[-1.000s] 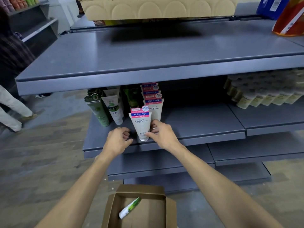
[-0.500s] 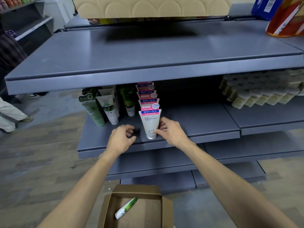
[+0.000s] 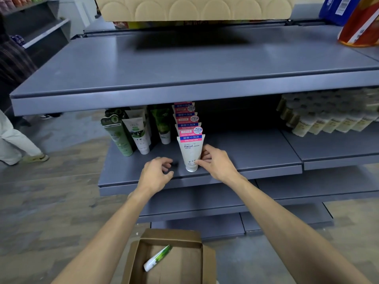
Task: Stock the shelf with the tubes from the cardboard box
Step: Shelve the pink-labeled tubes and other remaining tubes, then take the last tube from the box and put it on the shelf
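Observation:
A white facial-cleanser tube [image 3: 191,153] with a blue and pink top stands cap down at the front of a row of like tubes on the grey shelf [image 3: 256,158]. My right hand [image 3: 217,161] holds its lower right side with thumb and fingertips. My left hand [image 3: 156,174] hovers just left of the tube, fingers loosely curled, holding nothing. The open cardboard box [image 3: 170,261] sits on the floor below, with one green and white tube [image 3: 158,258] lying in it.
Green and white tubes [image 3: 131,134] stand to the left on the same shelf. Pale bottles [image 3: 328,117] fill the neighbouring shelf at right. A deep shelf board [image 3: 184,66] overhangs above. A person's legs [image 3: 14,144] are at far left.
The front tube has been slid right into line with the row. My left hand has come off it and drawn slightly back; my right hand stays on the tube.

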{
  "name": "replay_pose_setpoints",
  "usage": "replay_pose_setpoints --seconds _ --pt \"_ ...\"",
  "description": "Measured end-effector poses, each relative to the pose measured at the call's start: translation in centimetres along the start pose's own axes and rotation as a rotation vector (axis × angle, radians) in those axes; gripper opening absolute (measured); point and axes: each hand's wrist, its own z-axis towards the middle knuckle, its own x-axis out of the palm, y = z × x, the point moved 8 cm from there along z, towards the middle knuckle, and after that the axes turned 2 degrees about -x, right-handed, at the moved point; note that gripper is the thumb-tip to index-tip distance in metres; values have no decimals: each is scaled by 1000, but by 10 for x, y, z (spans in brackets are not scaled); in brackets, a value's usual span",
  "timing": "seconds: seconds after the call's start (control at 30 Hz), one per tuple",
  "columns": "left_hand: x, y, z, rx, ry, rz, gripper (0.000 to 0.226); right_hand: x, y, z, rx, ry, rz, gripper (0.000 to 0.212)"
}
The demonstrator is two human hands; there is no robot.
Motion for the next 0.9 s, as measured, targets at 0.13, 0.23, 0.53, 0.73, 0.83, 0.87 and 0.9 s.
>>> replay_pose_setpoints --seconds 0.13,0.23,0.53,0.73,0.83,0.87,0.9 --pt "6 -2 -6 11 22 -6 37 0 0 -2 7 3 2 32" --pt "9 -1 -18 22 14 -5 36 3 -7 -13 36 -4 0 41" --pt "77 39 -86 -46 194 40 20 70 -55 -79 132 194 7 27" --pt "111 96 -136 -238 327 -9 20 118 -84 -104 237 337 -42 30" --pt "119 125 -155 -310 386 -23 21 139 -91 -118 286 388 -67 31" --pt "123 135 -160 -327 425 -4 22 146 -92 -123 304 409 -75 30" --pt "126 144 -166 -345 463 12 24 153 -92 -128 318 428 -86 29"
